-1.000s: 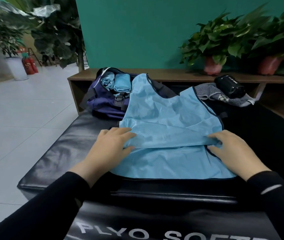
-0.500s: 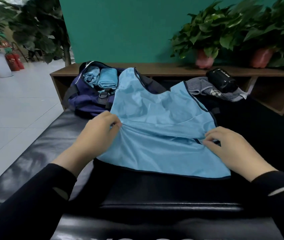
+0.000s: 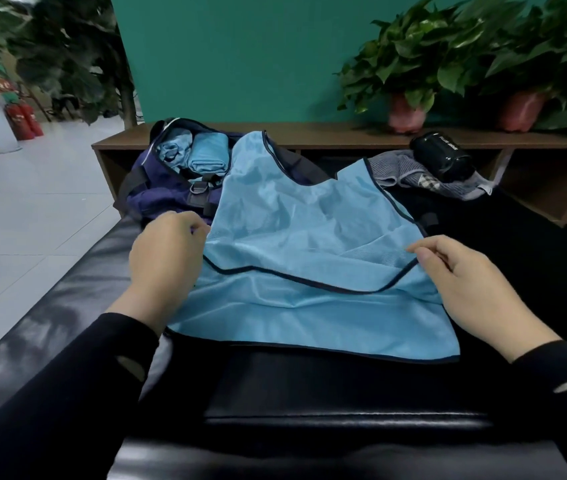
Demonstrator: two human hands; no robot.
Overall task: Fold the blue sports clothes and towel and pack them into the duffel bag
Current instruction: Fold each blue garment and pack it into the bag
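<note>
Between the hands, seen from the head camera, the blue vest (image 3: 309, 244) lies spread on the black counter (image 3: 67, 306), its shoulder straps pointing away from the person and its near hem toward them. The left hand (image 3: 167, 258) pinches the vest's left edge with curled fingers; the right hand (image 3: 472, 285) pinches the right edge the same way, where the dark trim curves. A trimmed edge runs across the cloth from one hand to the other, with another layer of the vest showing nearer the person. Beyond the left hand sits the open duffel bag (image 3: 157, 192), touching the vest's far strap, with rolled blue cloth (image 3: 202, 157) already inside. Beyond the right hand lie a grey towel (image 3: 403, 171) and a dark bottle (image 3: 444, 157).

To fold well, I judge both pinches should move together at even height, keeping the cloth taut so the thin fabric lays flat, then the crease be smoothed before narrowing it to fit the bag.
</note>
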